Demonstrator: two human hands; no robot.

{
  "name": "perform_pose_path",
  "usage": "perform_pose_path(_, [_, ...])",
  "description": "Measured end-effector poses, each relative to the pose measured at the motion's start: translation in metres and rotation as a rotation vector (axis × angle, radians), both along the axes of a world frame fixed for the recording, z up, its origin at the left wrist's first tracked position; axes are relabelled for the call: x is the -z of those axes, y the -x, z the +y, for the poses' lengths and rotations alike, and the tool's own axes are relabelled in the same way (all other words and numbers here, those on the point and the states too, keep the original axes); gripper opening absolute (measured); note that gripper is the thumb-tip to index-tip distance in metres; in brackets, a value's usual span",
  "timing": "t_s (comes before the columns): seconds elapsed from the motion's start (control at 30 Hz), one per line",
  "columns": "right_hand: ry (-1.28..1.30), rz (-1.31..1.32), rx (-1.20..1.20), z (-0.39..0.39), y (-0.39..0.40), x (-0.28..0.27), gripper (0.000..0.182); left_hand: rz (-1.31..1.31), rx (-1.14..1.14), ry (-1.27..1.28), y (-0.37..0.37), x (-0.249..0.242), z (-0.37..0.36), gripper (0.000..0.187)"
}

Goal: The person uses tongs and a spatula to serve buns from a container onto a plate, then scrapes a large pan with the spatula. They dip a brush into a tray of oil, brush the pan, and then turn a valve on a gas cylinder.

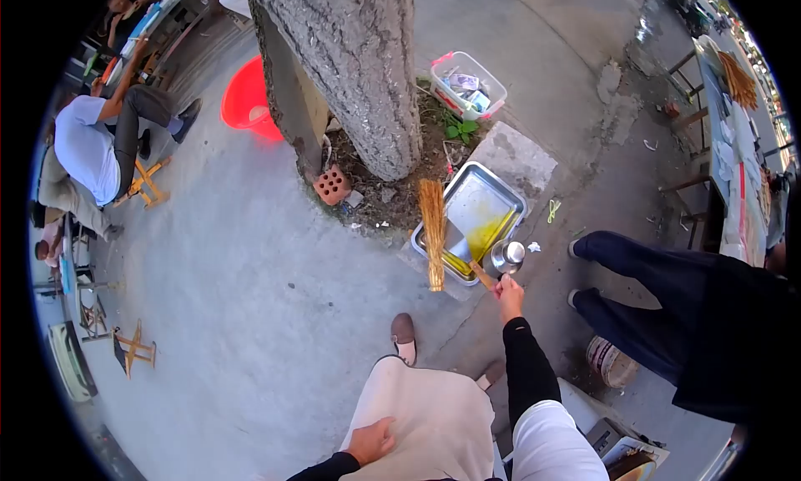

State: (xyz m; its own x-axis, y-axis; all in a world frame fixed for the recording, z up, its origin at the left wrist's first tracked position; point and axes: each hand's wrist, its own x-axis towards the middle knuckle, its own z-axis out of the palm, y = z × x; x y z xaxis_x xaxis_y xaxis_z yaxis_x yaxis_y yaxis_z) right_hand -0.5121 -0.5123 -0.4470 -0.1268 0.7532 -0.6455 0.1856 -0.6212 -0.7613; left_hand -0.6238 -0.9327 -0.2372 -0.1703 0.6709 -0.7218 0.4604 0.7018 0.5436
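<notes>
Steel is the landmark here: a shallow metal tray (pixel 488 193) lies on a concrete slab (pixel 521 156) at the foot of a rough tree trunk (pixel 350 64), with yellow liquid pooled along its near side. The right hand (pixel 509 296) reaches forward to the tray's near corner, its fingers closed round the wooden handle of a flat scraper (pixel 467 251); the grip looks like a wrap rather than a pinch, though the fingertips are too small to read singly. The scraper's long axis runs diagonally, from the handle at the hand up and away to the left, so its blade points into the tray and lies in the yellow liquid near the tray's near-left edge. Just beside the hand, on the tray's near-right rim, stands a small shiny metal cup (pixel 509 254). A straw broom (pixel 432 231) lies along the tray's left side, its axis almost straight away from the person, bristle end nearer. The left hand (pixel 371 441) is far back from the tray, resting on the person's light apron at the thigh, fingers loosely curled and holding nothing; the right hand is plainly the nearer one. To the right of the tray stands another person in dark trousers (pixel 651 306). Beyond the tray, past the trunk, sit a clear plastic box (pixel 469 85) and a red basin (pixel 246 97).
</notes>
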Motion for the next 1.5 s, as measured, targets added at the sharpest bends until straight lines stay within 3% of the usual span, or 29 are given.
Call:
perform_pose_path(0.07, [-0.009, -0.001, -0.027, 0.036, 0.036, 0.058, 0.036, -0.015, -0.081, 0.064, -0.004, 0.004, 0.001, 0.04])
perform_pose_path(0.17, [-0.058, 0.07, -0.068, 0.075, 0.078, 0.093, 0.032, -0.007, -0.219, 0.056, -0.023, 0.014, -0.001, 0.037])
perform_pose_path(0.23, [-0.056, 0.091, -0.121, 0.091, 0.093, 0.116, 0.033, -0.265, -0.302, 0.522, -0.036, 0.011, 0.01, 0.057])
perform_pose_path(0.27, [-0.047, 0.088, -0.219, 0.101, 0.089, 0.131, 0.031, -0.016, -0.329, 0.092, -0.055, 0.007, 0.0, 0.036])
perform_pose_path(0.33, [-0.032, -0.026, -0.338, 0.107, 0.087, 0.137, 0.027, -0.015, -0.396, 0.059, -0.081, 0.017, -0.002, 0.037])
perform_pose_path(0.47, [0.033, -0.005, -0.344, 0.1, 0.069, 0.105, 0.05, 0.002, -0.581, -0.008, -0.129, 0.014, 0.01, 0.038])
perform_pose_path(0.5, [0.048, -0.036, -0.359, 0.09, 0.066, 0.077, 0.049, 0.018, -0.619, -0.011, -0.137, 0.014, 0.016, 0.037])
perform_pose_path(0.53, [0.013, -0.011, -0.399, 0.078, 0.059, 0.058, 0.032, 0.008, -0.618, 0.034, -0.141, 0.011, 0.024, 0.037])
perform_pose_path(0.6, [-0.024, -0.065, -0.66, 0.072, 0.021, 0.054, 0.021, -0.022, -0.661, 0.069, -0.158, 0.009, 0.034, 0.038])
perform_pose_path(0.7, [0.121, -0.179, -0.916, 0.014, 0.013, -0.061, 0.016, -0.027, -0.79, 0.099, -0.184, 0.006, 0.041, 0.037])
perform_pose_path(0.73, [0.121, -0.257, -1.049, 0.01, 0.001, -0.07, 0.016, -0.048, -0.759, 0.128, -0.19, 0.005, 0.039, 0.037])
perform_pose_path(0.83, [-0.003, -0.515, -1.277, -0.006, -0.009, -0.086, 0.016, 0.091, -0.981, 0.114, -0.21, 0.018, 0.031, 0.036])
perform_pose_path(0.97, [-0.048, -0.522, -1.639, -0.075, 0.087, -0.091, 0.013, 0.209, -1.158, 0.058, -0.209, 0.013, -0.004, 0.032])
perform_pose_path(1.17, [-0.213, -0.479, -2.057, -0.251, 0.27, -0.121, 0.022, 0.221, -1.569, 0.01, -0.175, -0.015, -0.067, 0.032])
perform_pose_path(1.3, [-0.328, -0.491, -2.258, -0.369, 0.361, -0.145, 0.031, 0.054, -1.806, 0.026, -0.157, -0.055, -0.132, 0.034])
perform_pose_path(1.5, [-0.509, -0.659, -2.521, -0.466, 0.498, -0.138, 0.046, -0.159, -2.182, -0.05, -0.182, -0.037, -0.168, 0.044])
